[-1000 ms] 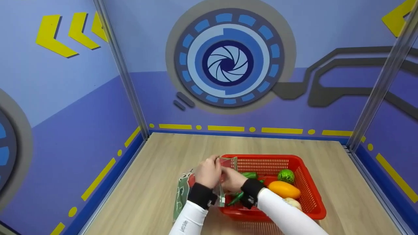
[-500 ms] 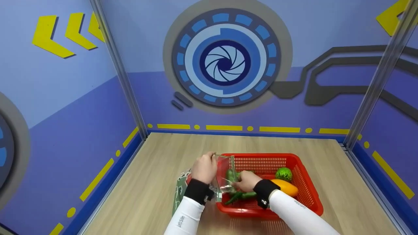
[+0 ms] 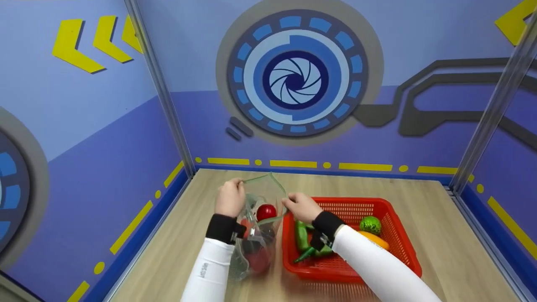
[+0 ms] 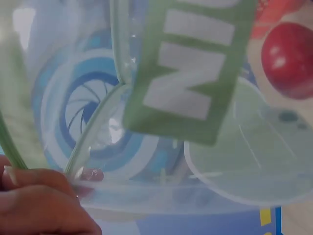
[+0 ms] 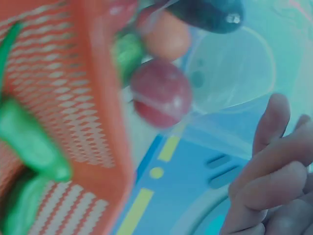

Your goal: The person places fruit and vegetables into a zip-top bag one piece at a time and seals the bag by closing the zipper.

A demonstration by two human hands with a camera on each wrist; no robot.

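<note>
Where the bag (image 3: 272, 219) is: just left of the basket (image 3: 323, 272).
Left hand (image 3: 230, 199): pinches the bag's edge away from the basket.
Right hand (image 3: 303, 206): pinches the edge by the basket, apart from the other hand.
Bag mouth: best pulled wide, gently, so the red ball (image 3: 266, 212) won't roll out.
Sleeve (image 3: 205, 268): may say "Let's Slim".
Green strip (image 4: 181, 83): big pale letters, cut off.

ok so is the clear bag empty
No, the head view shows a shiny red round item in the clear bag, whose mouth the left hand and right hand hold.
</note>
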